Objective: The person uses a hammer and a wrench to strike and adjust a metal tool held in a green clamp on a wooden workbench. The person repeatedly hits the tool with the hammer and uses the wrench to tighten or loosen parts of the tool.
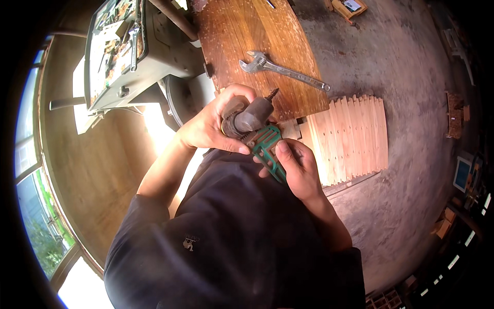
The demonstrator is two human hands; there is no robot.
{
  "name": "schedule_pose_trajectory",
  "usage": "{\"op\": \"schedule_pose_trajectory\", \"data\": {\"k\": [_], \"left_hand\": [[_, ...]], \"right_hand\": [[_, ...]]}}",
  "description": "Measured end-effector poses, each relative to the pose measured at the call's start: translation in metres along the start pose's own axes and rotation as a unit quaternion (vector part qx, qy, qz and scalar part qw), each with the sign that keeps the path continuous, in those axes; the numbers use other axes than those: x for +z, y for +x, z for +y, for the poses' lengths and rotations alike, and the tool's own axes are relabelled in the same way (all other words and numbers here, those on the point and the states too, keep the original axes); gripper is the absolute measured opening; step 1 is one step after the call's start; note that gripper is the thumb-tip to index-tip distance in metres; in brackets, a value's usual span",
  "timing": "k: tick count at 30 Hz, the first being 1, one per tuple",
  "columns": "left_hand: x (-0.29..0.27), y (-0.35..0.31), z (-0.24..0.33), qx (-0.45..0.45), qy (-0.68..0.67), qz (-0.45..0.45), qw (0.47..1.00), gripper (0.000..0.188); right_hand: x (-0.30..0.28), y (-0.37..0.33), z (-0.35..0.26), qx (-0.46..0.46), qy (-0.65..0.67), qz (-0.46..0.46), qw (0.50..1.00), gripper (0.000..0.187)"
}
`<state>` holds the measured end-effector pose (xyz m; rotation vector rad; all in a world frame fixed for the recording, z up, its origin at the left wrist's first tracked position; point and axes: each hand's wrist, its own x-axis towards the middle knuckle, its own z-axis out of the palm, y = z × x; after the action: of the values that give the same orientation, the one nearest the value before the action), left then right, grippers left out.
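Two hands on one power driver (pixel 252 116), held just in front of the dark shirt (pixel 221 221) and beside the near end of the wooden table (pixel 288 31). Left hand (pixel 218 121) curled around the rounded grey nose, thumb along the near side, far fingertips hidden; right hand (pixel 301 167) wrapped on the green body (pixel 267 135), thumb pressed on top, fingers folded beneath, no gap for slipping. Likely dense and rather heavy for its size, most of the weight toward the nose; rigid throughout, hardly fragile, perhaps a little slick on the smooth grey shell. Best taken by the ribbed green part with a palm under the nose, well clear of the slim dark bit (pixel 271 95) pointing up and to the right. Dull grey casing, scuffed and cylindrical; green and dark ridges, plastic by the look. Beyond, a shiny adjustable wrench (pixel 288 72) on worn, pale-flecked brown wood; to the right, pale boards (pixel 355 136) side by side with jagged, wavy ends, on mottled concrete floor (pixel 406 216).
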<state>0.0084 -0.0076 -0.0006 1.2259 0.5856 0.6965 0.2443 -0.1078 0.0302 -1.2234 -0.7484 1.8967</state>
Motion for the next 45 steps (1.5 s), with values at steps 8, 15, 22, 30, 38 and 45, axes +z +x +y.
{"op": "schedule_pose_trajectory", "data": {"k": [8,15,22,30,38,45], "left_hand": [[0.002,0.001,-0.005,0.013,-0.023,0.001,1.0,0.087],[-0.004,-0.001,0.001,-0.01,0.052,-0.005,0.999,0.088],[-0.009,-0.001,-0.003,-0.006,0.078,-0.035,0.996,0.094],[-0.004,-0.001,-0.003,-0.006,0.034,0.003,0.999,0.087],[-0.01,0.001,-0.01,0.007,0.0,-0.063,0.998,0.099],[-0.002,0.006,-0.012,0.038,-0.088,-0.061,0.994,0.093]], "right_hand": [[-0.004,0.004,0.011,-0.083,-0.023,0.017,0.996,0.04],[0.001,0.002,-0.005,0.049,0.055,0.0,0.997,0.045],[-0.001,0.004,0.006,-0.033,0.065,0.006,0.997,0.036],[-0.001,0.004,0.0,0.043,0.108,0.021,0.993,0.038],[-0.014,0.003,0.018,-0.029,-0.003,0.042,0.999,0.033],[0.0,-0.003,0.004,-0.049,0.067,0.033,0.996,0.033]]}}
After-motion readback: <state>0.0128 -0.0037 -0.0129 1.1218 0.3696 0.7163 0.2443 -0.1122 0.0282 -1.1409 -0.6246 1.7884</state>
